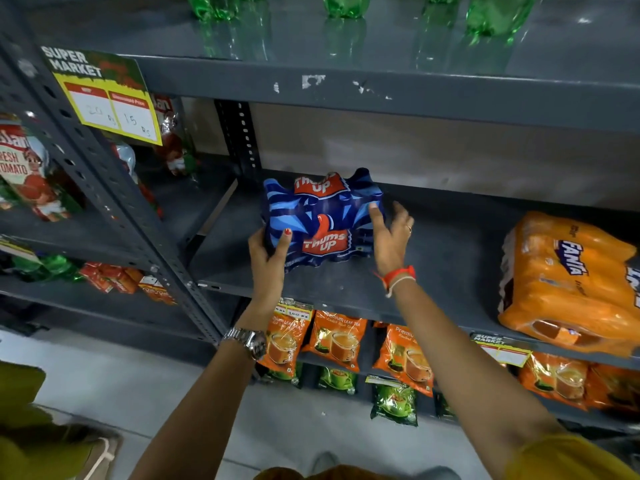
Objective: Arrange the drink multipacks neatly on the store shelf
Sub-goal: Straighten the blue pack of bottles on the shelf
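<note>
Blue multipack (320,220) sat on middle shelf (433,271), near its left end. Left hand (268,252) gripped pack's near-left corner. Right hand (389,233) lay flat against right side, fingers spread. Orange multipack (568,282) well apart, right.

Blue multipack (322,216), lighter blue shards, red-and-white logos, near grey shelf's (433,258) left edge. Orange multipack (568,282) at right edge. Orange tea pouches (337,336) below. Green bottles (346,5) above.
</note>
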The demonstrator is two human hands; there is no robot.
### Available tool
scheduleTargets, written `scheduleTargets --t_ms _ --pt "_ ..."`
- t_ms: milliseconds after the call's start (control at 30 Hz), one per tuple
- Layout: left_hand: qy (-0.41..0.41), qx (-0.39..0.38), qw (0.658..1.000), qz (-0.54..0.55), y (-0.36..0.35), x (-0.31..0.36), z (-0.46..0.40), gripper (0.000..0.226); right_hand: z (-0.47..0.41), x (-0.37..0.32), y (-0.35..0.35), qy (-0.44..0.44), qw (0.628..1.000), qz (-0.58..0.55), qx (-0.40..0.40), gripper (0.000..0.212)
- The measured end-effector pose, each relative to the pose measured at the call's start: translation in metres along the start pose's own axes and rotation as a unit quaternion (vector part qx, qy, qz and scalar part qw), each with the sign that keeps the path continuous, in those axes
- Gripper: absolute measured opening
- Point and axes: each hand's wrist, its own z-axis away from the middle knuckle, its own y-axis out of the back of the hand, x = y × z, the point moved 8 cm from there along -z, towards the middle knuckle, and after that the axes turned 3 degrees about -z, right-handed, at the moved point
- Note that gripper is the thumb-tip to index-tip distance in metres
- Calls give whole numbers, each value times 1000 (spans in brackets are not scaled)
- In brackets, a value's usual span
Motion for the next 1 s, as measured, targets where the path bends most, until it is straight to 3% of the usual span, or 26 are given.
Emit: scheduleTargets --t_ms 100,200,400,600,667,733,800,900,1000 --pt "25 -29 999 -31 1 -11 -16 72 -8 15 -7 -35 998 8 -50 75" --pt "33 -37 997 -53 8 -13 -23 60 5 6 -5 4 999 40 -35 62" --pt "19 -53 997 -60 29 -16 -35 54 39 4 -6 47 994 90 -28 65" --pt "8 -17 999 -38 42 -20 -26 51 58 6 -7 58 993 91 -38 66" --pt "6 -5 999 -36 41 -15 -20 50 62 8 -6 55 995 70 -50 67" --pt "-10 20 998 -51 38 -4 -7 53 65 12 -4 29 997 18 -66 53" --pt "-76 63 988 -122 36 13 10 63 70 13 2 -12 995 -73 -66 39" --pt "-248 62 935 -246 2 40 47 73 78 21 56 -34 978 -184 98 39" --pt "-375 -21 884 -277 -66 50 86 69 93 31 142 -38 907 -242 342 44"
